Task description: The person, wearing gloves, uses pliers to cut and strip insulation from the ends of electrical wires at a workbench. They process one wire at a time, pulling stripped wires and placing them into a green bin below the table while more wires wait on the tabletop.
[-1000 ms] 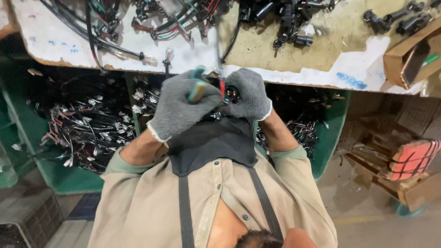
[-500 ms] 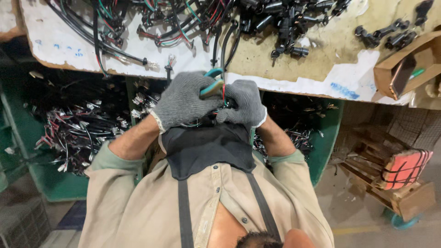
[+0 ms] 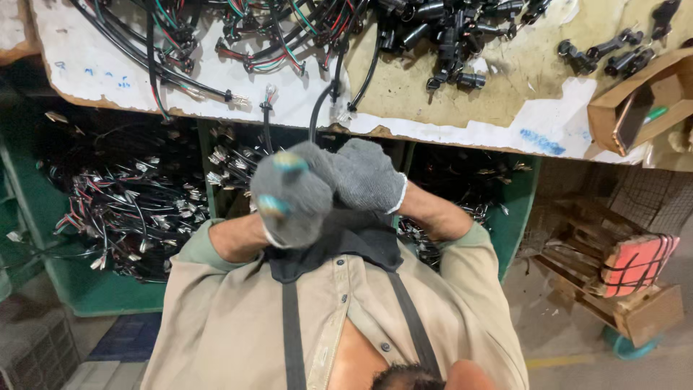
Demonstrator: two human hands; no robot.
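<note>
My left hand (image 3: 289,196), in a grey knit glove with teal fingertips, is blurred and curled into a fist in front of my chest. My right hand (image 3: 369,177), in the same kind of glove, is pressed against it with its fingers closed. A black cable (image 3: 315,119) hangs from the workbench edge (image 3: 462,133) down to where the two gloves meet. Its end is hidden between them. Both forearms are bare below rolled beige sleeves.
Bundles of black, red and green wire harnesses (image 3: 245,36) and black connectors (image 3: 447,36) lie on the worn bench top. Green bins (image 3: 79,289) under the bench hold several more harnesses. A cardboard box (image 3: 635,108) sits at the right, and a red-orange striped thing (image 3: 639,263) lies on boxes on the floor.
Both hands have come down from the bench edge towards my chest, staying together. The view has shifted so that more of the bench top shows.
</note>
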